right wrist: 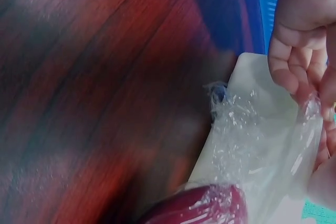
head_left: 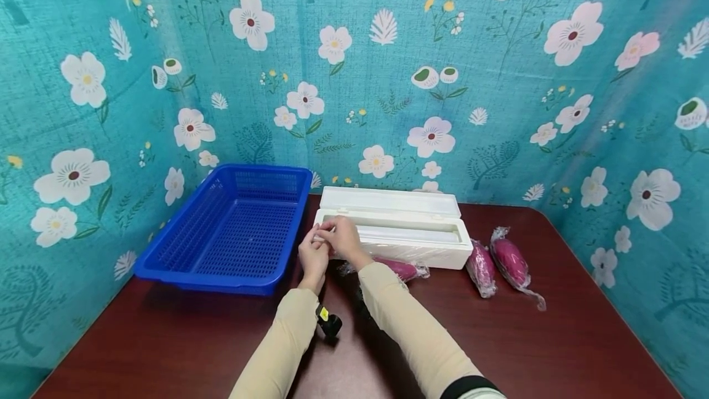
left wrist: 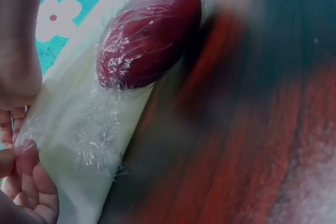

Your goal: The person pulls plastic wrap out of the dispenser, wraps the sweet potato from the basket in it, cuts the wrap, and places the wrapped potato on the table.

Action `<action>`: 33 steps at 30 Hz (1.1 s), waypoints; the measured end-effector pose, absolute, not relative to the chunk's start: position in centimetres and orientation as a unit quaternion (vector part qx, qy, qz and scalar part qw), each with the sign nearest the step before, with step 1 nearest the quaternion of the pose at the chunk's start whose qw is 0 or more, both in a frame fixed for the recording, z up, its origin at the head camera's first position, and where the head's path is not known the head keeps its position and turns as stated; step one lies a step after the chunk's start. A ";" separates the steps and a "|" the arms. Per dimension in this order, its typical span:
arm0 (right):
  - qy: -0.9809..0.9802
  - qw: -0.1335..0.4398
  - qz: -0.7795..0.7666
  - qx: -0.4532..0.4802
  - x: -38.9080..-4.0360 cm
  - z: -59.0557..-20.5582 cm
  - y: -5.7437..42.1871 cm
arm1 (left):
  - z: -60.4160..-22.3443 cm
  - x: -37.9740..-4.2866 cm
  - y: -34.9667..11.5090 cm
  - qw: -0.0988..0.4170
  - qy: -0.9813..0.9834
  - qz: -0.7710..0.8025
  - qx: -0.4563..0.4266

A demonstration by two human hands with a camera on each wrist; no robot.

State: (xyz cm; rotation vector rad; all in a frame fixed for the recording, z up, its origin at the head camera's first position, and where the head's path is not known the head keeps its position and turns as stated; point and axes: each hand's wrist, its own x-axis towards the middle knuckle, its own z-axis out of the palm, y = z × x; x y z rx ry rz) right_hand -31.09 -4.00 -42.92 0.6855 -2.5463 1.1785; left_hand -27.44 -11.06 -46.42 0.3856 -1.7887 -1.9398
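My left hand (head_left: 314,255) and right hand (head_left: 343,239) meet at the left end of a white cling film box (head_left: 412,254). Between their fingertips they pinch the edge of clear cling film (right wrist: 299,145), which hangs over the box's front wall. In the left wrist view, the left hand (left wrist: 34,192) is low and the right hand (left wrist: 18,72) above it. Just before the box lies a dark red, oblong item (left wrist: 152,35) wrapped in film, perhaps a sweet potato. The right forearm partly covers it in the head view. A white film roll (head_left: 407,234) sits inside the box.
A blue plastic basket (head_left: 221,280) stands left of the box. The box's lid (head_left: 390,202) is raised at the back, near the flowered curtain (head_left: 365,79). Two more film-wrapped red items (head_left: 480,268) lie on the dark wooden table (head_left: 554,337) at the right.
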 end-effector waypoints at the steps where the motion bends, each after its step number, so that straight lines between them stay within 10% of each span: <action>1: -0.873 0.122 0.408 0.238 -31.1 -42.9 -3.9 | -46.4 -27.5 -11.1 0.231 -0.649 -0.710 0.143; 33: -0.859 0.083 0.423 0.276 -32.1 -42.8 -2.2 | -45.9 -27.6 -11.6 0.249 -0.718 -0.637 0.133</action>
